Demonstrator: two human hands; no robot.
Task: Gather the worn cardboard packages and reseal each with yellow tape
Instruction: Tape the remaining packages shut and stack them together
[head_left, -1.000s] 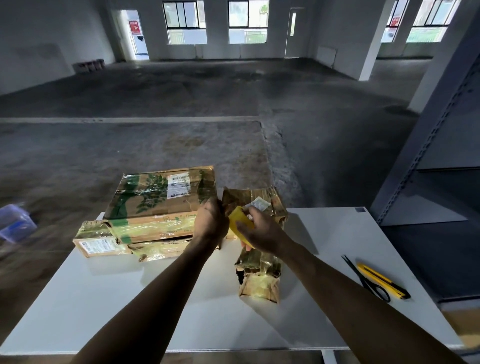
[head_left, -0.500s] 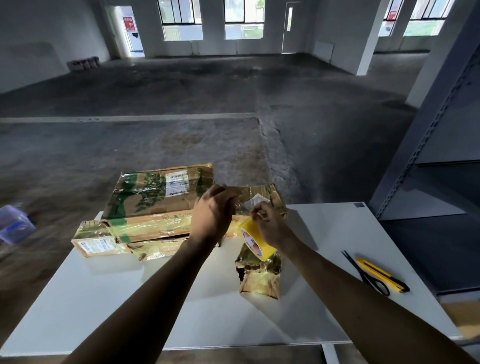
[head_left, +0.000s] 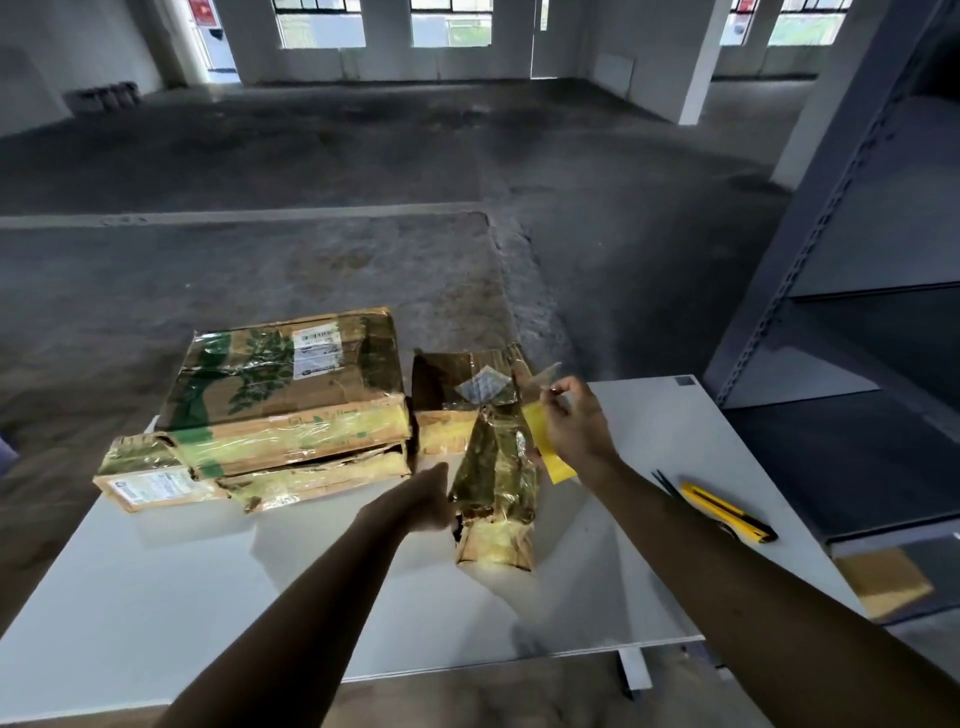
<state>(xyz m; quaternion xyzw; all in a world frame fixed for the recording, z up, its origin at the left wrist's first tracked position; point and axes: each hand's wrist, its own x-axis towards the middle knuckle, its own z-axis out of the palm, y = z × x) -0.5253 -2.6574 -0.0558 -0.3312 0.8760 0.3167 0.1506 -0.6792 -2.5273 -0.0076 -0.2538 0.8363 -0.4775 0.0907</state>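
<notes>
Worn cardboard packages wrapped in shiny film lie on the white table (head_left: 208, 597). A large box with green print (head_left: 283, 384) sits on flatter packages (head_left: 156, 480) at the left. A smaller box (head_left: 462, 395) stands at the middle back, and a narrow crumpled package (head_left: 496, 488) leans in front of it. My left hand (head_left: 423, 501) touches the narrow package's left side; its fingers are hidden. My right hand (head_left: 574, 421) holds the yellow tape roll (head_left: 545, 441) just right of that package and pinches a loose strip of tape (head_left: 545, 375) above it.
A yellow utility knife (head_left: 727, 512) and black scissors (head_left: 670, 480) lie near the table's right edge. A grey metal shelf unit (head_left: 857, 260) stands at the right. Bare concrete floor stretches beyond the table's far edge.
My left hand has dropped from the smaller box's top to the narrow package's side. My right hand has moved right with the tape roll and drawn a strip free.
</notes>
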